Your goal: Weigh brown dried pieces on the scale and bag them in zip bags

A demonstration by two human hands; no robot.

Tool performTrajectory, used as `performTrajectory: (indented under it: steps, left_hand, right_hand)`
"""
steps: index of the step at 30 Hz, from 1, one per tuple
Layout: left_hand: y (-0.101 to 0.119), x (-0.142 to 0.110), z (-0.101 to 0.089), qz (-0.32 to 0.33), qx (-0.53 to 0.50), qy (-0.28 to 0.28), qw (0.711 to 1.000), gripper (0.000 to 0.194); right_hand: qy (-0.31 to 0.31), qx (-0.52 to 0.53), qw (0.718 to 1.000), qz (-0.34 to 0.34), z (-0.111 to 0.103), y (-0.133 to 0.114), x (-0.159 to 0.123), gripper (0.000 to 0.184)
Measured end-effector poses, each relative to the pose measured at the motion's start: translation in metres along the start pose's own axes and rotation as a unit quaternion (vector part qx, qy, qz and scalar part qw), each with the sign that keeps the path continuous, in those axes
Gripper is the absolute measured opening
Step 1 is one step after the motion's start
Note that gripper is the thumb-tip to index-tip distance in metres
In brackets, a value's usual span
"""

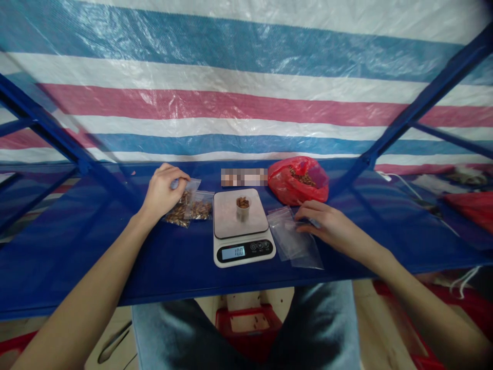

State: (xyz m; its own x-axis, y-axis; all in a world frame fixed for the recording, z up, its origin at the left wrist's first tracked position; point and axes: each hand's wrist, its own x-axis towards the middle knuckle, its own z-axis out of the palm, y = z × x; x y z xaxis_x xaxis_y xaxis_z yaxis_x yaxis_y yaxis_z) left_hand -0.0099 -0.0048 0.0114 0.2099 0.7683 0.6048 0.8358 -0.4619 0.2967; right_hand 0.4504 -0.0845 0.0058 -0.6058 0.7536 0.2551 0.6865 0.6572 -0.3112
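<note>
1. The person's left hand [164, 191] is curling its fingers and pinching the top of a small clear plastic zip bag [179, 210] between fingers and thumb. The bag is holding brown chopped pieces and is lying on the left of the table.
2. A second clear plastic zip bag [202, 209], also holding brown pieces, is lying against the first and just beside the scale.
3. The right hand [327, 223] is lying with its fingers pressed together, not pinching, and its fingertips are resting on a stack of flat, empty clear plastic bags [290, 239].
4. A white digital kitchen scale [242, 252] is standing near the middle of the dark blue tabletop [115, 262], and its small display is showing digits.
5. A small white cup [242, 210] of brown pieces is sitting on the scale's platform.
6. A crumpled red plastic bag [298, 181] holding brown pieces is resting near the tabletop's far edge, behind the empty bags.
7. A blue, white and red striped tarpaulin [246, 103] is hanging beyond that far edge.
</note>
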Motion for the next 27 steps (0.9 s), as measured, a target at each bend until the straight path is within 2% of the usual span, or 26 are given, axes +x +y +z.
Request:
performTrajectory:
  steps: [1, 5, 8, 10, 11, 13, 15, 17, 19, 22, 23, 27]
  left_hand:
    - [0.002, 0.000, 0.000, 0.000, -0.003, 0.001, 1.000, 0.029]
    - [0.007, 0.001, -0.002, 0.000, -0.016, 0.013, 1.000, 0.028]
    - [0.023, 0.006, -0.013, -0.006, -0.033, 0.036, 0.999, 0.027]
    - [0.046, 0.014, -0.025, 0.011, -0.073, 0.044, 0.996, 0.028]
    - [0.061, 0.019, -0.031, 0.027, -0.104, 0.027, 0.994, 0.028]
    - [0.093, 0.031, -0.041, 0.063, -0.169, -0.047, 0.983, 0.028]
    - [0.122, 0.044, -0.045, 0.103, -0.190, -0.111, 0.970, 0.041]
    - [0.143, 0.057, -0.044, 0.127, -0.195, -0.146, 0.962, 0.056]
    - [0.153, 0.069, -0.039, 0.139, -0.203, -0.140, 0.959, 0.053]
    - [0.155, 0.082, -0.030, 0.149, -0.215, -0.113, 0.958, 0.022]
    - [0.154, 0.085, -0.028, 0.148, -0.220, -0.107, 0.958, 0.018]
    - [0.146, 0.086, -0.024, 0.151, -0.205, -0.095, 0.962, 0.020]
  right_hand:
    - [-0.006, -0.001, 1.000, 0.002, 0.003, 0.001, -0.002, 0.003]
    - [0.004, -0.011, 1.000, -0.003, 0.001, -0.003, 0.000, 0.014]
    - [0.035, -0.028, 0.999, -0.017, -0.016, -0.014, 0.011, 0.016]
    - [0.064, -0.035, 0.997, -0.030, -0.034, -0.023, 0.025, 0.017]
    - [0.082, -0.040, 0.995, -0.037, -0.044, -0.028, 0.035, 0.017]
    - [0.117, -0.063, 0.990, -0.051, -0.063, -0.039, 0.057, 0.014]
    - [0.154, -0.094, 0.981, -0.070, -0.078, -0.052, 0.082, 0.013]
    - [0.184, -0.114, 0.970, -0.108, -0.084, -0.065, 0.105, 0.015]
    - [0.206, -0.106, 0.960, -0.154, -0.083, -0.076, 0.123, 0.018]
    - [0.238, -0.063, 0.949, -0.196, -0.071, -0.084, 0.138, 0.021]
    - [0.250, -0.049, 0.947, -0.196, -0.067, -0.085, 0.140, 0.021]
    - [0.275, -0.008, 0.944, -0.184, -0.053, -0.083, 0.140, 0.025]
